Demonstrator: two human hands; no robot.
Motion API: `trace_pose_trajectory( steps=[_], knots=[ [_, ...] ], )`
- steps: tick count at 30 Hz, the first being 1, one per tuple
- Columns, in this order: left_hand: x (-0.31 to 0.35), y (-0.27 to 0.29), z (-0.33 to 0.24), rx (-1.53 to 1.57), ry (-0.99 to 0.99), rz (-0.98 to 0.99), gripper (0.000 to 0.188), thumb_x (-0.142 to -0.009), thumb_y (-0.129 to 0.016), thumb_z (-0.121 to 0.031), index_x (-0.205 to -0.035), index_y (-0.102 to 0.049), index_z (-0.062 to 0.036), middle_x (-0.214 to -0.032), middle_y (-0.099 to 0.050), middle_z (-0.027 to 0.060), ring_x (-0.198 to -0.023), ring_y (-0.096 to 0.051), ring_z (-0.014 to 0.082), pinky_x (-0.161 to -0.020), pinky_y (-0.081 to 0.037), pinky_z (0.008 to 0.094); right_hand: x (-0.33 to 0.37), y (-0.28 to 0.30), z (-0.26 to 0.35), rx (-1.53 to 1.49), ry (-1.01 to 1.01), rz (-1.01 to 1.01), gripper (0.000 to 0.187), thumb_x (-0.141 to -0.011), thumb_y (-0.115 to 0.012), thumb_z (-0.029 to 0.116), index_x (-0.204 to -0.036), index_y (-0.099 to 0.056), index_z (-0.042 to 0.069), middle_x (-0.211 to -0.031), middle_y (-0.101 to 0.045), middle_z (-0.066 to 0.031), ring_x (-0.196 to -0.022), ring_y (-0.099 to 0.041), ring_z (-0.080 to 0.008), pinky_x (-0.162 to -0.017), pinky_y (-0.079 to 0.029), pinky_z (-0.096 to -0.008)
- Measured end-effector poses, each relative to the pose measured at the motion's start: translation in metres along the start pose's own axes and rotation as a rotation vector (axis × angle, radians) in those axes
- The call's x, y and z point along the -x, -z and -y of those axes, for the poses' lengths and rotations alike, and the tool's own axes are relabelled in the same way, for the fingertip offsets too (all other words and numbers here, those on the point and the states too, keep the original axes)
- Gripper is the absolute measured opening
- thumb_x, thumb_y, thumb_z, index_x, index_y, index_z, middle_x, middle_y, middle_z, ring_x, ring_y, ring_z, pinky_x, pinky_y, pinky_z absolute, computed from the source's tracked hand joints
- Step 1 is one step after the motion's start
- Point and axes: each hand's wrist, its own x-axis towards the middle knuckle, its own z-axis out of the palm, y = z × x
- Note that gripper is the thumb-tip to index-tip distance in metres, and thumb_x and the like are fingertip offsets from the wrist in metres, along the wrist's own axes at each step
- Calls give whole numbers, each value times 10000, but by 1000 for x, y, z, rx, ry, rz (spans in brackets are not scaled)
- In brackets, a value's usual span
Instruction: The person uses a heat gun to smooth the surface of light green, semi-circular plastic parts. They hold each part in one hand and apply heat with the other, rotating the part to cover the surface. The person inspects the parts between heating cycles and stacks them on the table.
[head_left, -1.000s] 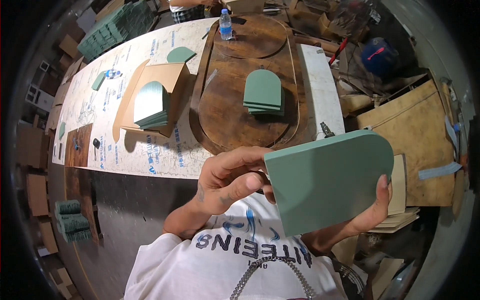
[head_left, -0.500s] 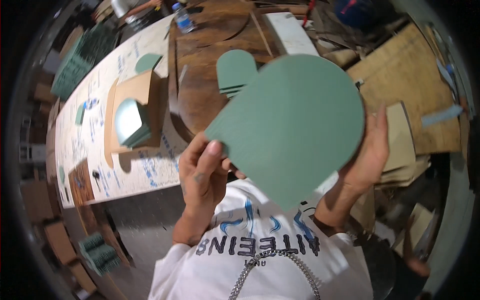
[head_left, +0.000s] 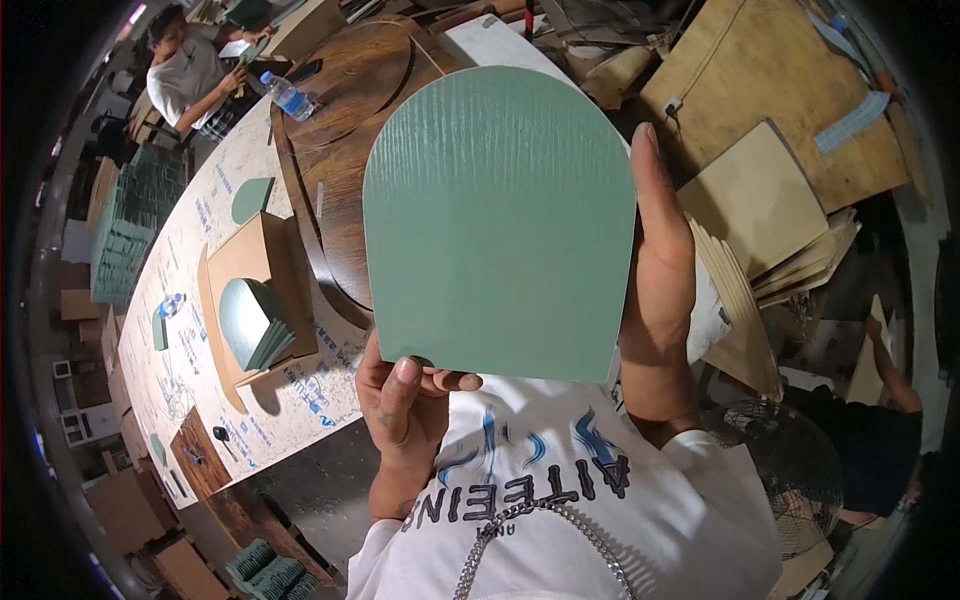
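I hold a green arch-shaped panel (head_left: pixel 500 225) upright close to my face; it has one rounded end and a fine ribbed surface. My left hand (head_left: pixel 405 410) pinches its lower left corner, thumb on the front. My right hand (head_left: pixel 655 270) grips its right edge, fingers behind and thumb along the side. On the long light worktable (head_left: pixel 180 300) below lies a stack of similar green panels (head_left: pixel 255 325) leaning in an open cardboard holder (head_left: pixel 240 265).
A round dark wooden board (head_left: pixel 345 90) and a plastic water bottle (head_left: pixel 286 96) lie further along the table. Another person (head_left: pixel 195 75) works at its far end. Stacks of green panels (head_left: pixel 130 225) sit at the left; plywood sheets (head_left: pixel 770 180) and a fan (head_left: pixel 780 470) at the right.
I have raised the green panel from waist height up toward the camera and turned it upright, rounded end up. It now covers the stack on the round board.
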Motion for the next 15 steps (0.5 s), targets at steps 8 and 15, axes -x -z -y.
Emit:
trace_pose_trajectory(
  steps=[8,15],
  knots=[
    [-5,2,7,74,70,21,237,-902,-456,-70,-1082,-454,84,-828,-622,190,-746,-671,251,-648,-596,361,-5,4,1,58,13,42,423,-950,-419,365,-1118,-565,5,-1015,-615,-66,-903,-587,-128,-781,-458,-245],
    [-14,-1,5,24,286,155,352,-849,-567,-173,-1063,-491,97,-879,-623,221,-756,-664,301,-626,-587,402,-14,11,-3,135,-19,103,403,-937,-447,374,-1060,-595,19,-950,-618,-47,-850,-582,-112,-741,-457,-237]
  ],
)
